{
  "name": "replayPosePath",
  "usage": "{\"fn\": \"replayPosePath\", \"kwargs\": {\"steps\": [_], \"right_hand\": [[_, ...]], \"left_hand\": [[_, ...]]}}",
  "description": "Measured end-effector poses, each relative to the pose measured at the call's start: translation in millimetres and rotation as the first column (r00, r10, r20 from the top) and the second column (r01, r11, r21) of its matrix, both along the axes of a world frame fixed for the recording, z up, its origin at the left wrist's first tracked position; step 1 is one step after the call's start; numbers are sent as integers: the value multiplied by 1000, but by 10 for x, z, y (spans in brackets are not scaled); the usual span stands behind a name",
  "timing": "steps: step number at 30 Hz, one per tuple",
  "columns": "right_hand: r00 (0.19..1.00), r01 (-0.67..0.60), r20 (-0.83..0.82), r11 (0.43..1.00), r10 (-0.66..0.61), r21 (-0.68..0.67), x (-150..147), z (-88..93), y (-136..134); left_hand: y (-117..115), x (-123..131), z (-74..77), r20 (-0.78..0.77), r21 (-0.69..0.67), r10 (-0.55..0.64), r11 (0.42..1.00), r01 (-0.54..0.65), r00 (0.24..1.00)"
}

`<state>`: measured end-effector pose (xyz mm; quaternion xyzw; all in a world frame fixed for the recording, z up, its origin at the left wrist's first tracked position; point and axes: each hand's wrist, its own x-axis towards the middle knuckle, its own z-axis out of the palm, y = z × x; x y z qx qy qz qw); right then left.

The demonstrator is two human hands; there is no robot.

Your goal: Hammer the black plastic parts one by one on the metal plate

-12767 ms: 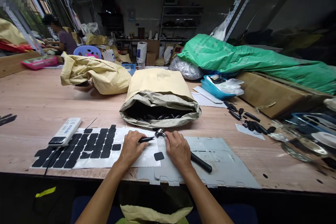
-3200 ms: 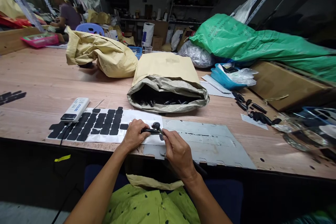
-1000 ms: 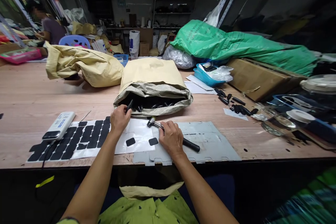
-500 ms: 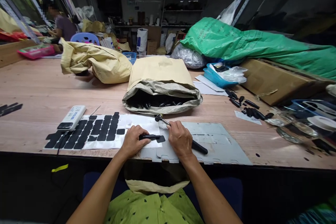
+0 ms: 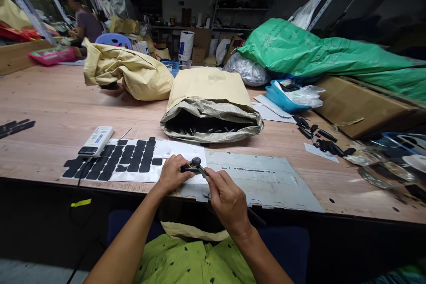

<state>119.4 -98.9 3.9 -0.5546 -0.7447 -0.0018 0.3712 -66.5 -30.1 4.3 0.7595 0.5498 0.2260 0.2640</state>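
My left hand (image 5: 172, 174) is closed around a slim black part (image 5: 187, 169), which lies low over the white sheet (image 5: 179, 148). In my right hand (image 5: 229, 202) is a hammer-like tool (image 5: 196, 162) with a round dark head, a metal shaft and a black handle. Its head is over the black part; whether they touch I cannot tell. My right fingers grip the shaft, and the handle shows partly below the table edge. Black rounded pads (image 5: 137, 158) lie in rows on the sheet, left of my left hand. A grey board (image 5: 253, 177) lies under my right hand.
An open sack (image 5: 209, 84) with black parts inside stands ahead. A white device (image 5: 96, 142) with a cable sits on the pads. Loose black parts (image 5: 328, 146), a blue basket (image 5: 282, 100) and a carton (image 5: 362, 106) are at right. A person (image 5: 87, 26) sits far left.
My right hand has raised the tool and brought its head leftward over the black part in my left hand. The view has shifted slightly.
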Motion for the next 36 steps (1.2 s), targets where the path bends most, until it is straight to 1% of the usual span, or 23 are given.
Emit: {"fn": "replayPosePath", "kwargs": {"steps": [2,4,11,16,18,21,24,26,29,32,34,36], "right_hand": [[999,1,52,1000,-2,31,-31,-30,-25],[997,-1,77,999,-2,33,-38,-50,-28],[996,58,-69,998,-56,30,52,-27,-30],[998,59,-12,998,-59,-19,83,-78,-76],[998,69,8,997,-69,-20,104,-71,-60],[992,122,19,992,-122,28,172,-12,56],[979,194,58,979,-198,67,279,19,284],[968,220,107,974,-225,62,352,-19,459],[950,243,192,969,-246,39,429,-139,674],[942,252,224,968,-249,14,455,-242,769],[942,250,229,968,-244,0,452,-272,775],[942,252,233,968,-243,-13,446,-277,761]], "left_hand": [[0,3,9,-3,-5,6,1000,-6,1000],[-2,6,14,4,-8,15,1000,-15,1000],[-23,3,12,32,-1,19,1000,-19,999],[-25,4,-3,49,17,22,1000,-23,999],[-24,4,-7,48,26,22,999,-23,999],[-25,-2,-6,42,33,15,999,-16,999],[-33,-16,2,30,37,-9,999,8,1000],[-42,-28,6,23,47,-36,998,35,999],[-48,-45,5,43,63,-74,995,71,996],[-44,-60,-2,106,79,-95,993,87,990],[-47,-71,-8,199,62,-76,996,65,977],[-76,-82,-11,317,5,-39,999,39,948]]}}
